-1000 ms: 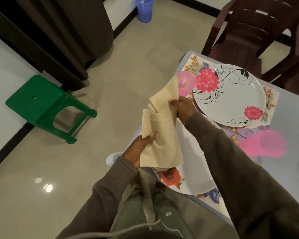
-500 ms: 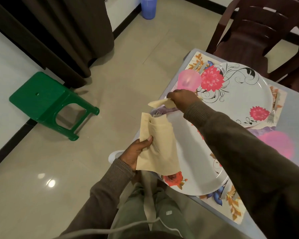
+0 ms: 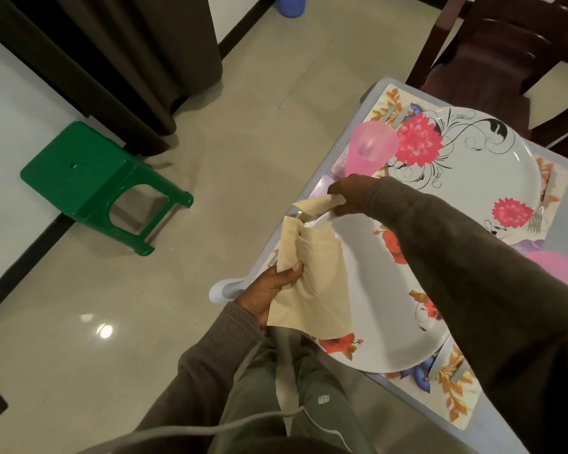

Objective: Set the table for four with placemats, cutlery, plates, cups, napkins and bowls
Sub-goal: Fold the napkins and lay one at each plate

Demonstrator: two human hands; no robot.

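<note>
My left hand (image 3: pixel 269 290) grips a small stack of beige napkins (image 3: pixel 312 283) just off the table's near-left edge. My right hand (image 3: pixel 348 194) pinches a single beige napkin (image 3: pixel 318 204) at the far-left rim of the near floral plate (image 3: pixel 374 306). A fork tip peeks out under that napkin. Beyond it sits a second floral plate (image 3: pixel 473 172) with a pink cup (image 3: pixel 369 149) at its left and a fork (image 3: pixel 538 214) at its right. Both plates lie on floral placemats (image 3: pixel 453 398). Another pink cup (image 3: pixel 558 267) shows behind my right sleeve.
A green plastic stool (image 3: pixel 92 185) stands on the tiled floor at left, by a dark curtain (image 3: pixel 128 54). A dark wooden chair (image 3: pixel 505 50) stands at the table's far side. A blue bucket (image 3: pixel 291 4) sits at the top edge.
My right hand pulled one napkin off the stack and carried it away and down to the near plate's far-left rim. My left hand kept the rest of the stack.
</note>
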